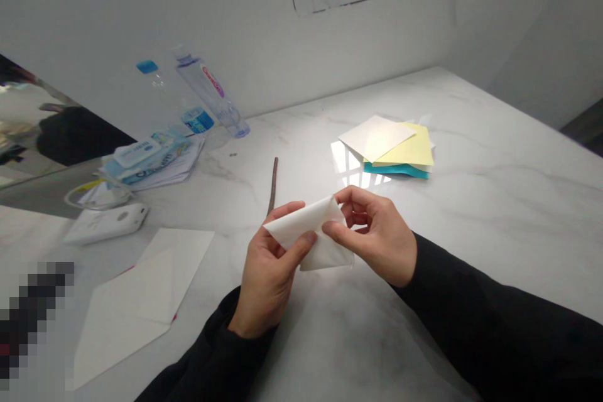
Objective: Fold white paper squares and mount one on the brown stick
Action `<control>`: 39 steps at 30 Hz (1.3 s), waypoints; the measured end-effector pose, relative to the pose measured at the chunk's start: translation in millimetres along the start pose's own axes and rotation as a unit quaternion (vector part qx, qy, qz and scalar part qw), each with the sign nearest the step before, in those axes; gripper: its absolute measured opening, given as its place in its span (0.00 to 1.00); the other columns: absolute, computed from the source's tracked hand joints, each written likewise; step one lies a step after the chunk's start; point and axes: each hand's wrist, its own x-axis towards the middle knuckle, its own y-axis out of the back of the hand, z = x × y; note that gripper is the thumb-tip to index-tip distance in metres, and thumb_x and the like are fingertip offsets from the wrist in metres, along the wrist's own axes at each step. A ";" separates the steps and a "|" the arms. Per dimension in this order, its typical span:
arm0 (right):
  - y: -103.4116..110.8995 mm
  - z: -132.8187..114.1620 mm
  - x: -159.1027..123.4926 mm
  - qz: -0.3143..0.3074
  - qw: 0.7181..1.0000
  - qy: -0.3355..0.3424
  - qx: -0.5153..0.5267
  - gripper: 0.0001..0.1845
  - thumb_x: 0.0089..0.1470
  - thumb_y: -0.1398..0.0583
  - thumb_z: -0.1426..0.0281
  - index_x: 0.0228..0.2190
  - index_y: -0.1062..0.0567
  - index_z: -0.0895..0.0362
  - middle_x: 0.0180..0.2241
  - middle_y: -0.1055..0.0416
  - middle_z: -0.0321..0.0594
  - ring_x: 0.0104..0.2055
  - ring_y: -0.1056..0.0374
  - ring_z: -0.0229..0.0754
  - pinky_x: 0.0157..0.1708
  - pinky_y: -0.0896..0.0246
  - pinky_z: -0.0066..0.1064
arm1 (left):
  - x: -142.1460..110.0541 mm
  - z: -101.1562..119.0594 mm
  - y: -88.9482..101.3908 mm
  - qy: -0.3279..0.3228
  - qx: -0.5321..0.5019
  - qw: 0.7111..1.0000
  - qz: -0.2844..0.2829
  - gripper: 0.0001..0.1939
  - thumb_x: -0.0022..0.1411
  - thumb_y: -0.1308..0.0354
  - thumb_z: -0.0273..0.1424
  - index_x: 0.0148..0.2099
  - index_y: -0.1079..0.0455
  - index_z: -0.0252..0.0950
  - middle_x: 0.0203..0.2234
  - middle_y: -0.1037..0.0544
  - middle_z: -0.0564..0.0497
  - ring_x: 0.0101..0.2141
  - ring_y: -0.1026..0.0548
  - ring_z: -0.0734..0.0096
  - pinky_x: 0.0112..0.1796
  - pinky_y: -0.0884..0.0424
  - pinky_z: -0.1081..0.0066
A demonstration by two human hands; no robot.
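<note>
My left hand [268, 270] and my right hand [372, 235] both pinch a folded piece of white paper [311, 232], holding it above the white marble table [490, 151]. The left thumb lies on its upper face, and the right fingers grip its far corner. Behind the hands, a thin brown stick [272, 183] lies on the marble. A larger folded white sheet [141, 298] rests to the left of my left hand, with a bit of red showing along its edge.
A stack of white, yellow and teal paper sheets [389, 147] lies at the back. Two plastic water bottles [210, 97], a wipes packet [146, 160] and a white plastic device [106, 223] stand at the left. A mirror [51, 138] leans there.
</note>
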 end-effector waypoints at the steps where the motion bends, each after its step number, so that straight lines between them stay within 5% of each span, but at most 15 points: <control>1: -0.1 -0.2 -0.1 0.000 1.000 0.000 -0.001 0.11 0.49 0.34 0.69 0.36 0.27 0.55 0.25 0.35 0.29 0.26 0.35 0.35 0.25 0.39 0.28 | 0.0 0.2 0.0 0.001 0.002 1.000 0.001 0.24 0.55 0.26 0.32 0.52 0.28 0.41 0.39 0.18 0.52 0.38 0.22 0.73 0.37 0.27 0.79; 11: 2.3 3.2 4.2 -0.022 0.999 -0.013 0.039 0.13 0.50 0.33 0.68 0.38 0.26 0.55 0.26 0.32 0.30 0.28 0.33 0.35 0.30 0.36 0.28 | 0.1 1.6 -0.2 0.014 -0.007 1.000 0.008 0.30 0.53 0.26 0.31 0.56 0.30 0.42 0.43 0.20 0.49 0.41 0.22 0.65 0.40 0.25 0.72; 21: 9.7 14.1 19.7 -0.018 0.988 -0.099 0.117 0.25 0.44 0.28 0.56 0.39 0.27 0.56 0.25 0.30 0.31 0.24 0.35 0.33 0.24 0.42 0.26 | 1.6 -0.4 1.9 0.025 -0.014 0.999 -0.014 0.27 0.55 0.28 0.33 0.55 0.30 0.39 0.45 0.20 0.47 0.42 0.23 0.66 0.42 0.28 0.71; 27: 13.3 16.7 24.2 0.010 0.986 -0.127 0.110 0.26 0.52 0.34 0.49 0.44 0.27 0.54 0.39 0.24 0.39 0.34 0.29 0.37 0.26 0.34 0.24 | 6.4 -0.8 5.1 0.048 -0.044 0.997 0.029 0.26 0.53 0.27 0.34 0.52 0.29 0.36 0.39 0.20 0.50 0.37 0.22 0.68 0.39 0.27 0.72; 33: 14.1 19.2 25.5 -0.069 0.979 -0.158 0.110 0.29 0.42 0.26 0.54 0.41 0.24 0.57 0.33 0.25 0.38 0.33 0.28 0.38 0.33 0.27 0.32 | 11.2 6.4 10.6 0.025 -0.074 0.995 0.067 0.25 0.52 0.27 0.33 0.51 0.29 0.36 0.41 0.19 0.50 0.39 0.23 0.69 0.39 0.28 0.73; 39: 12.2 25.1 25.8 -0.048 0.983 -0.123 0.131 0.27 0.41 0.26 0.57 0.39 0.24 0.58 0.31 0.24 0.37 0.31 0.28 0.37 0.35 0.28 0.34 | 11.5 8.8 8.9 0.003 -0.078 0.994 0.071 0.25 0.51 0.26 0.33 0.50 0.30 0.37 0.37 0.19 0.52 0.38 0.22 0.68 0.40 0.28 0.72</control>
